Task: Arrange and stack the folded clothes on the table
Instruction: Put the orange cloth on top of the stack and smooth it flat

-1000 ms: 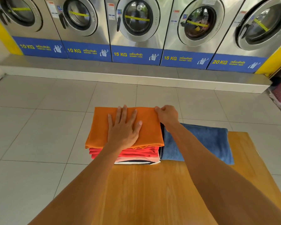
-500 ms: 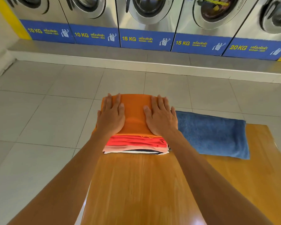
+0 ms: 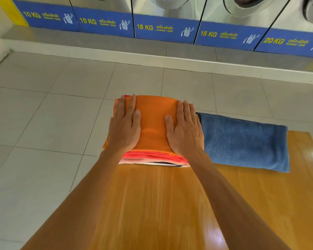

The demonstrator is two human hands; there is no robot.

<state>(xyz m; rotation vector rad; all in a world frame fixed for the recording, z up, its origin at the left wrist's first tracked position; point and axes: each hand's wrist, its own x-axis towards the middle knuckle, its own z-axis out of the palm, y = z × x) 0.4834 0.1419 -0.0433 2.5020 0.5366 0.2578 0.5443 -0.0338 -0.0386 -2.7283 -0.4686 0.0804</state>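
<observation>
A stack of folded clothes [image 3: 153, 158] sits at the far left corner of the wooden table [image 3: 166, 204]. An orange folded garment [image 3: 153, 121] lies on top, with red, pink, white and dark layers under it. My left hand [image 3: 124, 126] lies flat on the orange garment's left side, fingers together. My right hand [image 3: 183, 128] lies flat on its right side. Both palms press down and hold nothing. A folded blue towel [image 3: 242, 141] lies on the table just right of the stack, touching it.
The table's left edge runs close beside the stack, with grey tiled floor [image 3: 43, 123] below. A row of washing machines with blue labels [image 3: 163, 27] stands on a raised step [image 3: 152, 55] beyond the table. The wooden top nearer to me is bare.
My right hand moved from the orange garment's far right corner onto its right side, and my left hand shifted to its left side. The camera tilted further down.
</observation>
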